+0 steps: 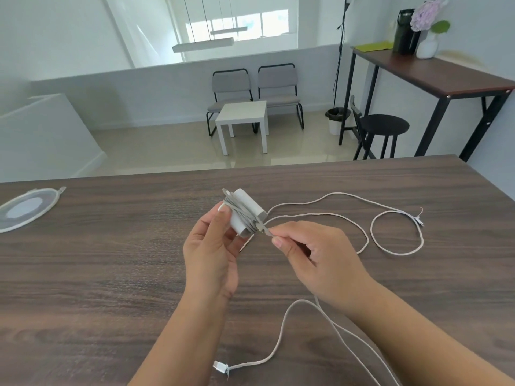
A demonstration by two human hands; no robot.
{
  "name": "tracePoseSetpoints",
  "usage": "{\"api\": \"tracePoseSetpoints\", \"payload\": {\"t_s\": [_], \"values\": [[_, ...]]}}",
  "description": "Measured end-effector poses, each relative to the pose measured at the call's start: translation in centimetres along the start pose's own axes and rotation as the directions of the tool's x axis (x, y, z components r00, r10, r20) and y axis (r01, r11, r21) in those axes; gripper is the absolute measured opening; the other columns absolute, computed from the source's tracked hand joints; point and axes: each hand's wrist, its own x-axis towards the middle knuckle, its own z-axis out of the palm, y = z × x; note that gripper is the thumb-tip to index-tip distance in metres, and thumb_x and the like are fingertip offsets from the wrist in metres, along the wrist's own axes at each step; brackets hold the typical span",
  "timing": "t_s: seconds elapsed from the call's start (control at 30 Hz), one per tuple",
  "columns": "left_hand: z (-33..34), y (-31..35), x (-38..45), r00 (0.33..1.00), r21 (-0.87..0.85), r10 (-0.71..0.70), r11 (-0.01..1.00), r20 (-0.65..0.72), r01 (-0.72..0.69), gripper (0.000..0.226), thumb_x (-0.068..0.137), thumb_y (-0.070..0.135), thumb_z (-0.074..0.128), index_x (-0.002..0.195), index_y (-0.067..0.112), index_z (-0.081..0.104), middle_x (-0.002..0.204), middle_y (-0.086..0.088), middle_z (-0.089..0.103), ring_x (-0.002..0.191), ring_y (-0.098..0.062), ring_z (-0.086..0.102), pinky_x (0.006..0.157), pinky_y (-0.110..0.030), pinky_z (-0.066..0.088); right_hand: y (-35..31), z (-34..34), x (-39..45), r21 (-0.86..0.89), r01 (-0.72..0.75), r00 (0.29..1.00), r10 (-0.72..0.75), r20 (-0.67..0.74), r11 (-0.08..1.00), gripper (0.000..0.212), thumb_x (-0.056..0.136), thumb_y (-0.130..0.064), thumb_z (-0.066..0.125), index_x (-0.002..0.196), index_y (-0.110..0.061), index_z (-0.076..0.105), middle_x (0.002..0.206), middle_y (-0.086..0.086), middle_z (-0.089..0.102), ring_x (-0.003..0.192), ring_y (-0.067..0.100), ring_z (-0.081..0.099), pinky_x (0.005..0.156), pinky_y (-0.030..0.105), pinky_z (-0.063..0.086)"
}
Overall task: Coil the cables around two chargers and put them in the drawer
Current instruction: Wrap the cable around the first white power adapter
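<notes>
A white charger block is held above the dark wooden table, with several turns of grey-white cable wound around its middle. My left hand grips the block from the left, thumb on its near end. My right hand pinches the cable's end right beside the block. A second loose cable lies in loops on the table to the right, its frayed end at the far right. Another stretch of cable runs under my right forearm to a plug near the front edge. No drawer is in view.
A clear round lid lies at the table's left edge. Beyond the table stand two grey chairs, a small white side table, a black stool and a tall desk with a vase.
</notes>
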Motion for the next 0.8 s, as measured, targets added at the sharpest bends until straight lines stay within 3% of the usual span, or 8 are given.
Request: {"api": "tracePoseSetpoints", "payload": {"t_s": [0.13, 0.27, 0.37, 0.43, 0.5, 0.57, 0.7, 0.8], "values": [[-0.2, 0.3, 0.1, 0.997, -0.037, -0.059, 0.997, 0.055, 0.061, 0.020, 0.085, 0.016, 0.062, 0.101, 0.006, 0.067, 0.077, -0.002, 0.074, 0.068, -0.012, 0.071, 0.056, -0.023, 0.057, 0.2, -0.2, 0.2, 0.039, -0.013, 1.000, 0.013, 0.013, 0.999, 0.023, 0.093, -0.021, 0.058, 0.109, -0.031, 0.070, 0.080, -0.008, 0.071, 0.073, 0.008, 0.064, 0.067, 0.029, 0.051], [-0.8, 0.3, 0.2, 0.973, -0.022, -0.121, 0.992, 0.195, 0.128, 0.024, 0.079, 0.022, 0.058, 0.095, 0.008, 0.071, 0.081, -0.002, 0.074, 0.068, -0.010, 0.071, 0.053, -0.020, 0.056, 0.4, -0.7, 1.2, 0.192, -0.174, 0.982, 0.154, 0.113, 0.966, 0.006, 0.085, -0.026, 0.071, 0.087, -0.027, 0.076, 0.061, -0.020, 0.064, 0.055, 0.001, 0.054, 0.056, 0.010, 0.037], [-1.6, 0.8, 0.5, 0.937, 0.070, -0.167, 0.986, 0.306, 0.153, 0.021, 0.075, 0.026, 0.066, 0.087, 0.013, 0.079, 0.078, -0.002, 0.073, 0.063, -0.010, 0.069, 0.047, -0.019, 0.054, 1.1, -1.3, 2.0, 0.195, -0.216, 0.967, 0.182, 0.177, 0.957, 0.014, 0.075, -0.039, 0.078, 0.067, -0.030, 0.071, 0.048, -0.011, 0.048, 0.047, 0.005, 0.038, 0.050, 0.014, 0.030], [-2.4, 1.0, 1.0, 0.895, 0.132, -0.186, 0.981, 0.405, 0.144, 0.041, 0.064, 0.032, 0.084, 0.098, 0.012, 0.077, 0.086, -0.007, 0.075, 0.067, -0.013, 0.071, 0.049, -0.022, 0.056, 1.4, -2.1, 2.6, 0.152, -0.203, 0.956, 0.162, 0.246, 0.967, 0.020, 0.072, -0.043, 0.078, 0.065, -0.026, 0.069, 0.049, -0.006, 0.048, 0.048, 0.006, 0.037, 0.049, 0.017, 0.031], [-3.1, 1.2, 1.4, 0.859, 0.206, -0.225, 0.968, 0.460, 0.144, 0.061, 0.054, 0.039, 0.092, 0.105, 0.010, 0.075, 0.093, -0.011, 0.075, 0.071, -0.016, 0.071, 0.052, -0.025, 0.057, 1.5, -2.5, 3.2, 0.083, -0.151, 0.923, 0.110, 0.368, 0.985, 0.019, 0.074, -0.043, 0.077, 0.072, -0.024, 0.072, 0.056, -0.003, 0.058, 0.051, 0.008, 0.045, 0.052, 0.022, 0.038], [-3.4, 1.3, 1.6, 0.825, 0.270, -0.261, 0.953, 0.501, 0.137, 0.061, 0.055, 0.039, 0.092, 0.105, 0.009, 0.075, 0.095, -0.012, 0.075, 0.075, -0.019, 0.072, 0.057, -0.029, 0.059, 1.4, -2.7, 3.8, 0.051, -0.105, 0.877, 0.068, 0.476, 0.993, 0.006, 0.077, -0.036, 0.075, 0.081, -0.032, 0.073, 0.069, -0.005, 0.068, 0.061, 0.012, 0.058, 0.060, 0.029, 0.047], [-3.1, 1.5, 1.2, 0.783, 0.472, -0.303, 0.881, 0.543, 0.014, 0.033, 0.070, 0.025, 0.082, 0.099, 0.012, 0.076, 0.093, -0.014, 0.074, 0.078, -0.023, 0.070, 0.064, -0.036, 0.059, 1.2, -3.4, 4.9, -0.165, 0.056, 0.796, 0.056, 0.603, 0.985, 0.011, 0.084, -0.030, 0.069, 0.076, -0.038, 0.068, 0.064, -0.012, 0.061, 0.062, 0.004, 0.054, 0.058, 0.020, 0.039], [-2.7, 1.2, 1.0, 0.785, 0.648, -0.319, 0.750, 0.531, -0.133, 0.017, 0.079, 0.014, 0.076, 0.095, 0.018, 0.078, 0.082, -0.012, 0.073, 0.071, -0.023, 0.065, 0.063, -0.032, 0.055, 1.2, -3.1, 5.3, -0.404, 0.225, 0.784, 0.082, 0.616, 0.887, 0.011, 0.088, -0.029, 0.059, 0.092, -0.024, 0.068, 0.090, -0.006, 0.068, 0.089, 0.014, 0.060, 0.078, 0.033, 0.048]]}}
